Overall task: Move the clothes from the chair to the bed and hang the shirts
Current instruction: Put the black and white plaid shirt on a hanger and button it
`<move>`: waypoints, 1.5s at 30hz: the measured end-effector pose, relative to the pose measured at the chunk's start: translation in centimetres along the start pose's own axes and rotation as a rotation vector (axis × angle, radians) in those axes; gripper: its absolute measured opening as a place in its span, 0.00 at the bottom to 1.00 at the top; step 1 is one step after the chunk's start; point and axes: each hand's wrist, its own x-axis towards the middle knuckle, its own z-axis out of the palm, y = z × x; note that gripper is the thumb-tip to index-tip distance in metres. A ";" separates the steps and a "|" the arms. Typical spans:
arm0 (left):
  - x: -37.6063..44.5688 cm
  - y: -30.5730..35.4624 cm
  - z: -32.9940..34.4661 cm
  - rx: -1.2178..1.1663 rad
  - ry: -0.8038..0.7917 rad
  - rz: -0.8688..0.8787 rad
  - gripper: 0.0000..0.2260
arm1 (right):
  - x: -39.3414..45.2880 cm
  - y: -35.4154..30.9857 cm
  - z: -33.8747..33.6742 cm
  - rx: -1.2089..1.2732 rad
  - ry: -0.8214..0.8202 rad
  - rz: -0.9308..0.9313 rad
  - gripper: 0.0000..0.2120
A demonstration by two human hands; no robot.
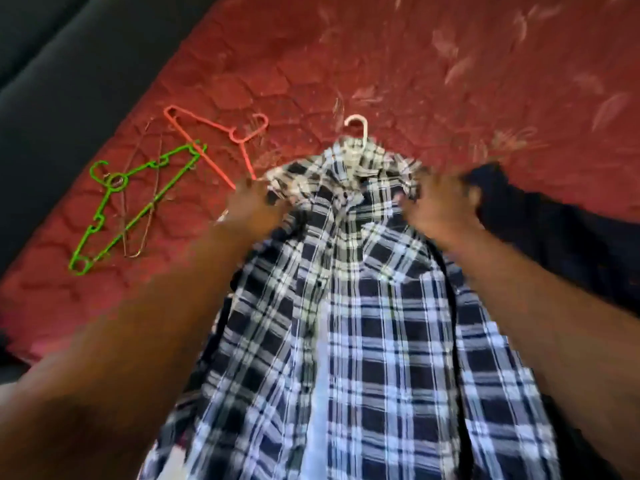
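A: Status of the black-and-white plaid cotton shirt (346, 306)?

B: On the red quilted bed (311, 64), mid-mattress, running toward the near edge. White plastic hanger (358, 128) is inside the collar, hook poking out.

A: Hands?

B: Blurred. Left hand (252, 206) grips the left shoulder fabric, right hand (440, 206) grips the right shoulder. Well apart.

A: Progress?

B: This shirt looks nearly hung, shoulders being settled. A dark crumpled garment (554, 230) lies toward the right edge, not hung. Spare hangers near the left edge: green plastic hanger (138, 202), coral plastic hanger (214, 140). Chair not visible.
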 end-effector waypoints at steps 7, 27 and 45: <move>-22.4 -9.4 12.8 -0.139 -0.367 -0.067 0.15 | -26.9 0.5 14.3 0.085 -0.294 -0.244 0.17; -33.3 -12.9 18.9 -0.029 -0.310 0.082 0.18 | -37.3 -4.7 21.0 0.576 -0.267 0.267 0.08; -33.7 -7.5 17.7 -0.601 -0.252 -0.116 0.04 | -38.3 -3.4 16.6 1.065 -0.210 0.363 0.06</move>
